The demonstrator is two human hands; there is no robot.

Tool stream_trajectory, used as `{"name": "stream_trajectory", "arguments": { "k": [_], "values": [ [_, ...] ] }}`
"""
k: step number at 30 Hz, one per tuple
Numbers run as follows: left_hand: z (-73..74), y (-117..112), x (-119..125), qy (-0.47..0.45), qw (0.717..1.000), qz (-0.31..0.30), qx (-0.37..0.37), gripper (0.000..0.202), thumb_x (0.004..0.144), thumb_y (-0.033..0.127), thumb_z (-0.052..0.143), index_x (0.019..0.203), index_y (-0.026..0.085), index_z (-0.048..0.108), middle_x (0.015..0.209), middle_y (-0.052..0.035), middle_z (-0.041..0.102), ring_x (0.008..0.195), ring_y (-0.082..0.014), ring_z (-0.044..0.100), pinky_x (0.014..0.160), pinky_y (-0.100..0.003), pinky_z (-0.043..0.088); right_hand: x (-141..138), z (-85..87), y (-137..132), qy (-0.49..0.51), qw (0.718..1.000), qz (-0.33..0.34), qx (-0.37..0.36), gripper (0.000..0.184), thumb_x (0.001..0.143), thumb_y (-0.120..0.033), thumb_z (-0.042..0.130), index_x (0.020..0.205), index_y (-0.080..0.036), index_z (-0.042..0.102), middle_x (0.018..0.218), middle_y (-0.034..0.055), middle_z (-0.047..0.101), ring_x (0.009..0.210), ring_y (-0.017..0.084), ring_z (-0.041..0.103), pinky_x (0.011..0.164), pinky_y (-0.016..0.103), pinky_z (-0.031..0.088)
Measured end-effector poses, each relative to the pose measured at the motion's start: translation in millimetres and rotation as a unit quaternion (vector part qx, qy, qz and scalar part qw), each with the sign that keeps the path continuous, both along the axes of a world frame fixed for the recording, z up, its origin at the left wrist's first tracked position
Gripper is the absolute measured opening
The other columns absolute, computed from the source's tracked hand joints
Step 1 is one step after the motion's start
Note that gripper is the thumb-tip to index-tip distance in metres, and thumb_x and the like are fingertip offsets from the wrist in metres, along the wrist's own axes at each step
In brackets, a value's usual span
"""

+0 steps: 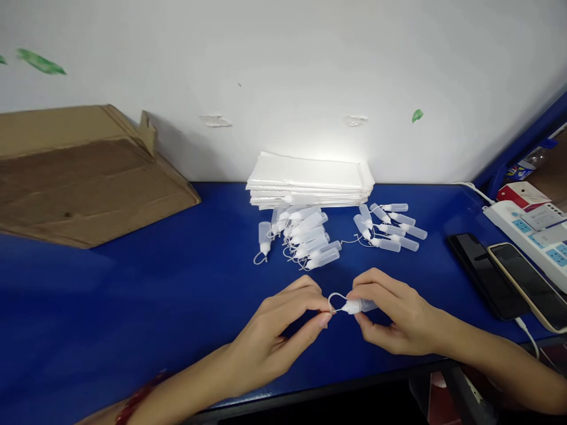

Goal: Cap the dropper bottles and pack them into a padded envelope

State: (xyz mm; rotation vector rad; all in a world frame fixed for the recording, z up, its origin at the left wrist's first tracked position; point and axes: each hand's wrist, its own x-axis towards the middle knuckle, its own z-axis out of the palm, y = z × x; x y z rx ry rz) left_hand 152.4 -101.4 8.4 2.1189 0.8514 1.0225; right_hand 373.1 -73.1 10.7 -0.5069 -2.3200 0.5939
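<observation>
Between thumb and fingers, my right hand (394,316) grips a small translucent dropper bottle (353,306) with a white cap, its nozzle pointing left. A thin white tube (337,294) loops from the nozzle end to my left hand (287,321), which pinches its tip between thumb and forefinger. Behind my hands lies a pile of similar dropper bottles (309,233), several with looped tubes. A smaller group of them (390,227) lies to the right.
White flat packets (310,174) are stacked against the wall. A cardboard box (88,177) stands at the left on the blue table (133,307). Two phones, one black (487,274) and one light-edged (527,283), and a power strip (531,242) lie at the right.
</observation>
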Motion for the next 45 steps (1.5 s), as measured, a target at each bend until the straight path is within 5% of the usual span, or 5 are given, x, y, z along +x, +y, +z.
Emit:
{"name": "stream_trajectory", "arguments": {
  "k": [28, 45],
  "values": [
    [0.4, 0, -2, 0.007, 0.999, -0.008, -0.038, 0.017, 0.092, 0.011, 0.05, 0.09, 0.021, 0.064, 0.073, -0.0004, 0.064, 0.07, -0.0137, 0.058, 0.061, -0.025, 0.05, 0, 3.4, -2, -0.013, 1.0, 0.004, 0.0, 0.019, 0.088, -0.007, 0.048, 0.104, -0.013, 0.054, 0.092, 0.0092, 0.058, 0.08, 0.015, 0.058, 0.066, 0.025, 0.054],
    [-21.3, -3, 3, 0.067, 0.992, 0.038, 0.098, 0.013, 0.091, 0.004, 0.05, 0.092, 0.015, 0.057, 0.074, -0.0024, 0.06, 0.07, -0.0151, 0.05, 0.066, -0.029, 0.046, -5, -10.4, -4, -0.1, 0.99, -0.005, 0.098, 0.021, 0.09, -0.002, 0.039, 0.104, -0.008, 0.053, 0.095, 0.0146, 0.057, 0.085, 0.019, 0.053, 0.07, 0.031, 0.051]
  ]
}}
